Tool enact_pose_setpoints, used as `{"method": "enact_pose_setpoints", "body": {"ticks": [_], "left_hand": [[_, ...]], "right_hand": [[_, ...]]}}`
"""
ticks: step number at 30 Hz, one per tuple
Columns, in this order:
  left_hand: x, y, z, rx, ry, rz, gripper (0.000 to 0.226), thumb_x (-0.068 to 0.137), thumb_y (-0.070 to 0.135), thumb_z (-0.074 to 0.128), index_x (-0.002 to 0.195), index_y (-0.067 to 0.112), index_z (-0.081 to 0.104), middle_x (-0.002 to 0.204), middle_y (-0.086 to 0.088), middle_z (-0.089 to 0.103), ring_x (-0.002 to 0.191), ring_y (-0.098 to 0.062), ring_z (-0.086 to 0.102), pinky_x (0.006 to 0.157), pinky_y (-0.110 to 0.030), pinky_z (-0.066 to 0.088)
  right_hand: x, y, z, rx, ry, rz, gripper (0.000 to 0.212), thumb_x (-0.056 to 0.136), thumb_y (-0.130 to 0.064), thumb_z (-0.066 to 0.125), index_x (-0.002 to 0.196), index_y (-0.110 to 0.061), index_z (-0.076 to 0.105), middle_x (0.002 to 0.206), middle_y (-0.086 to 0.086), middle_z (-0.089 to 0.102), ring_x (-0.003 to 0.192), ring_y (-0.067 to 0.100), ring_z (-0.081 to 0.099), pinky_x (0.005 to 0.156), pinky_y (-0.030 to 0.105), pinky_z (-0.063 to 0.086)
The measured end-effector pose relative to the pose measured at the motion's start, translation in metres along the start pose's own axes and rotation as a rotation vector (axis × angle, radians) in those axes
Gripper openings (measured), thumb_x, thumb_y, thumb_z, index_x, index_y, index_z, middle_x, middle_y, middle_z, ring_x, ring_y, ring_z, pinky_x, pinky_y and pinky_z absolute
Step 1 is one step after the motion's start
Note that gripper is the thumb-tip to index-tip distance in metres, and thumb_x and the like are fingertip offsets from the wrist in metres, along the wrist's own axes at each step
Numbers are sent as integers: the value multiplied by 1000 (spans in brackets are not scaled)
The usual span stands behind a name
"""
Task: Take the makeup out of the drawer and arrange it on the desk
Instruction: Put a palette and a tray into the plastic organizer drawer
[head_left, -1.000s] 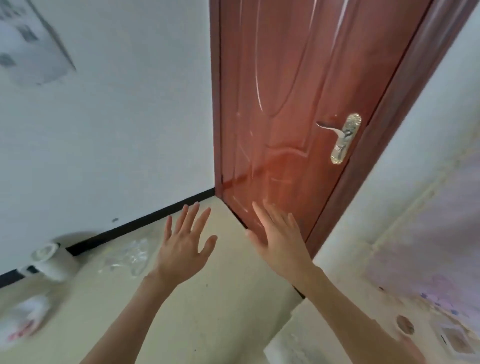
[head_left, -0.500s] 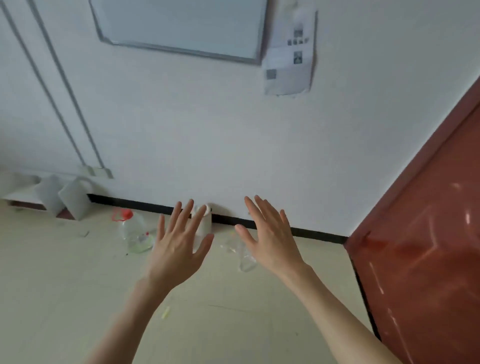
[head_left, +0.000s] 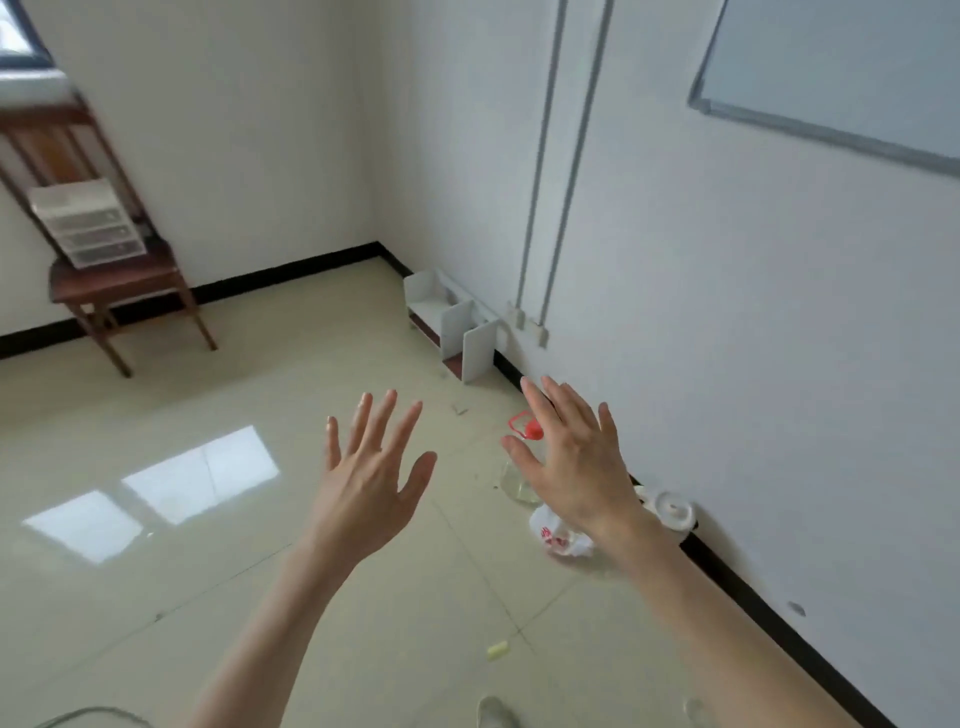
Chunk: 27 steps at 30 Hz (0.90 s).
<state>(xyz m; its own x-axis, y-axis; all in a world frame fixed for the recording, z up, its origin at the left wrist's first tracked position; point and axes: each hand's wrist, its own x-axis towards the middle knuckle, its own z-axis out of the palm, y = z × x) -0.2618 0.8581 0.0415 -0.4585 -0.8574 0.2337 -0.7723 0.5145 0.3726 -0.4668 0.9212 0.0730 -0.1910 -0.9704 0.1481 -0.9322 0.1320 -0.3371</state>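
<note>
Both the left hand (head_left: 363, 483) and the right hand (head_left: 574, 457) are raised with fingers spread, holding nothing. The drawer unit (head_left: 85, 223) sits on a wooden chair (head_left: 117, 283), well apart at ten o'clock.

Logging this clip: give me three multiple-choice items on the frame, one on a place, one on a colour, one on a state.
1. Where is the drawer unit?
A. on the chair
B. on the floor
C. on the whiteboard

2. What colour is the bottle cap?
A. blue
B. red
C. green

3. What are the hands doing?
A. both grip makeup
B. one pulls a drawer
C. both open, holding nothing

A: the unit sits on the chair seat.
B: the cap shows red beside the right hand.
C: the left hand and the right have spread fingers in the air.
</note>
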Motion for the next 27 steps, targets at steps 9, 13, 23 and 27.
{"method": "enact_pose_setpoints", "body": {"ticks": [9,13,23,27], "left_hand": [[52,-75,-16,150,93,-380,70,87,64,3,147,30,12,157,3,4,144,-16,-11,116,-44,-7],[65,-121,-23,168,142,-527,65,90,61,12,147,31,12,157,4,4,141,-11,-15,115,-43,-8],[131,-305,-54,180,163,-706,60,93,51,26,147,34,5,157,6,-3,137,-7,-23,114,-42,-12],[172,-386,-87,194,171,-722,60,94,51,25,147,35,3,157,6,-3,136,-6,-24,114,-42,-12]], "right_hand": [[162,-45,42,-26,-157,-342,73,89,-64,30,149,-31,5,158,-1,6,145,16,3,116,50,1],[218,-88,76,-12,-220,-473,73,89,-64,31,149,-32,4,158,-1,4,145,16,2,115,51,-1],[371,-229,173,-20,-251,-612,74,88,-65,30,149,-33,3,158,1,5,145,18,3,114,52,-1],[432,-301,202,20,-261,-617,74,88,-65,31,149,-33,4,158,0,4,145,18,1,114,52,-2]]}}
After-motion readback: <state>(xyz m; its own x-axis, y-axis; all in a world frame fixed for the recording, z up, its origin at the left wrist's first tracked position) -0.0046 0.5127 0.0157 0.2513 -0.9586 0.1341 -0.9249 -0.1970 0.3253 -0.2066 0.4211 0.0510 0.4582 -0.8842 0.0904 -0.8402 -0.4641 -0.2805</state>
